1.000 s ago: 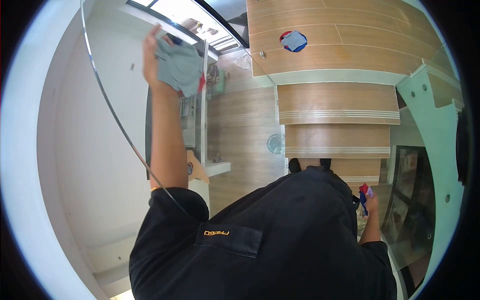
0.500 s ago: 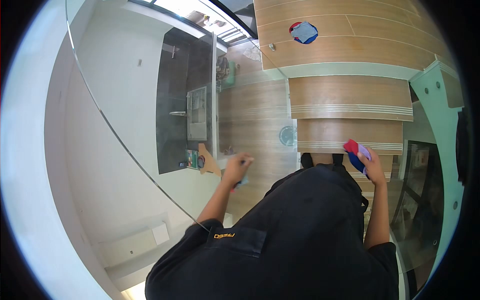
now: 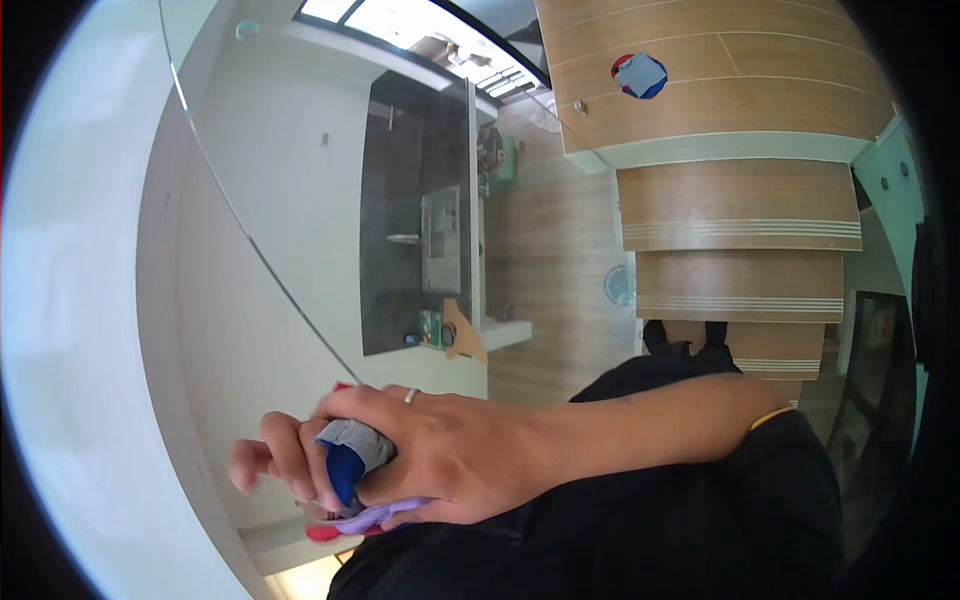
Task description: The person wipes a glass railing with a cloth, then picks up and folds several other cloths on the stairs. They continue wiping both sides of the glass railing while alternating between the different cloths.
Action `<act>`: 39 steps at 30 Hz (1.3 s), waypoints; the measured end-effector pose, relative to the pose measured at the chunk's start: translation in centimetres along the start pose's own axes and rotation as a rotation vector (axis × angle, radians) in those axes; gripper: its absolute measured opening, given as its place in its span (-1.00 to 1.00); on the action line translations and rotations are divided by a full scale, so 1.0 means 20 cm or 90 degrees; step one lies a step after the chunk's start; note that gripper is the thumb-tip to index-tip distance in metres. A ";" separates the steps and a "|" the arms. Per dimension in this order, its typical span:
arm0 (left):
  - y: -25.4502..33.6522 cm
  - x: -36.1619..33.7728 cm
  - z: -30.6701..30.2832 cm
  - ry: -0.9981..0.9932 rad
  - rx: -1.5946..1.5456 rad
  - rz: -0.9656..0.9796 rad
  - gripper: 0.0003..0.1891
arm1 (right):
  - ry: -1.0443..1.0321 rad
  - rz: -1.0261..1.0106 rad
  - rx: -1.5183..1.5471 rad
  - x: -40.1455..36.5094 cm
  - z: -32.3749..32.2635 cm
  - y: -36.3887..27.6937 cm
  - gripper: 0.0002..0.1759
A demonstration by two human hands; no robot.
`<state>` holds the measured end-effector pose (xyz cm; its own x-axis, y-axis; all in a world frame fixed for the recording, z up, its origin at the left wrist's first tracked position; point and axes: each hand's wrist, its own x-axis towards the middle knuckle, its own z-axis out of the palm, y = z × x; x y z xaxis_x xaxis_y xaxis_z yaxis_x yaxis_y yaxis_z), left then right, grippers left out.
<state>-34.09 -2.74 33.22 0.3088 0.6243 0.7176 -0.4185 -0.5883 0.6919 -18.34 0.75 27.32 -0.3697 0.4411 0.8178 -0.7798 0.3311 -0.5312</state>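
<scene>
My right hand (image 3: 430,440), with a ring on one finger, reaches across my body to the left. It is closed on thin purple cloth (image 3: 385,516), with a bit of red showing below. A crumpled grey and blue cloth (image 3: 352,455) pokes out between the fingers. Curled fingers further left appear to belong to my left hand (image 3: 275,455); they press against the grey and blue cloth. The rest of that hand and its arm are hidden behind the right one. Another round cloth piece (image 3: 640,76), grey, blue and red, lies on the wooden landing.
Wooden stairs (image 3: 740,280) with striped edges lie below the landing (image 3: 720,50); my feet (image 3: 685,335) are on one step. A glass pane edge (image 3: 245,230) runs down on my left. Beyond it is a dark counter (image 3: 390,290) with a sink (image 3: 440,240).
My right hand has swung from the right side across my body to the left, carrying the purple cloth to my left hand. The view has shifted somewhat.
</scene>
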 end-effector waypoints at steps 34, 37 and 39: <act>-0.90 -0.26 -0.46 0.253 -0.103 -0.451 -0.16 | 0.942 1.141 -0.538 -2.97 0.22 -0.60 -0.59; -0.76 0.21 -0.51 0.240 -0.066 -0.257 -0.12 | 0.886 1.116 -0.623 -3.06 0.16 -0.62 -0.59; -0.76 0.48 -0.57 0.213 0.000 -0.176 -0.10 | 0.820 1.099 -0.761 -3.28 0.10 -0.64 -0.60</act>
<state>-34.53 18.18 28.72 0.1157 0.8904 0.4403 -0.3586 -0.3759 0.8545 14.96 -34.15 -19.09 0.6134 0.6158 -0.4946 0.3828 -0.7795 -0.4958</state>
